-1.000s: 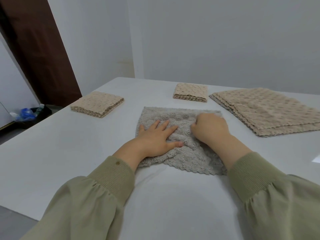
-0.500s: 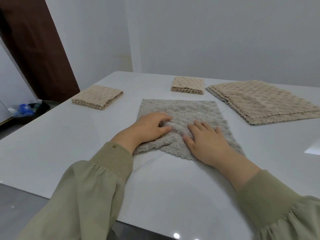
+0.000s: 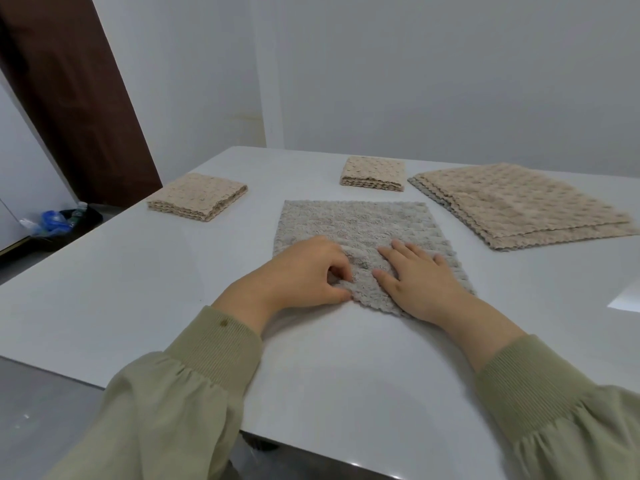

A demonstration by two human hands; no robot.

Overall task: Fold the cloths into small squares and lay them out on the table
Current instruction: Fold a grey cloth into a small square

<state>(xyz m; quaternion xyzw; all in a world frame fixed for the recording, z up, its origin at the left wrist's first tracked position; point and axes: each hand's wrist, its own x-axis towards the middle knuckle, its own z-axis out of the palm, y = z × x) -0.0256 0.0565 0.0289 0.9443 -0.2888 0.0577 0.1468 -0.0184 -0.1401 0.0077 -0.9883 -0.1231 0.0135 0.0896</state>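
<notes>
The gray cloth (image 3: 356,230) is lying in the middle of the table (image 3: 138,289). The left hand (image 3: 304,271) is pinching its near edge with bent fingers. The right hand (image 3: 420,284) is pressing flat on it, fingers spread. A folded tan cloth (image 3: 197,197) is sitting at 10 o'clock, a second folded cloth (image 3: 373,174) at 12, and a pile of flat cloths (image 3: 519,206) at 2.

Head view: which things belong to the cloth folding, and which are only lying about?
Job: grey cloth, left hand pinching its near edge, right hand flat on it, left folded square, far folded square, unfolded beige stack.
Lying about: black bin, brown door.
</notes>
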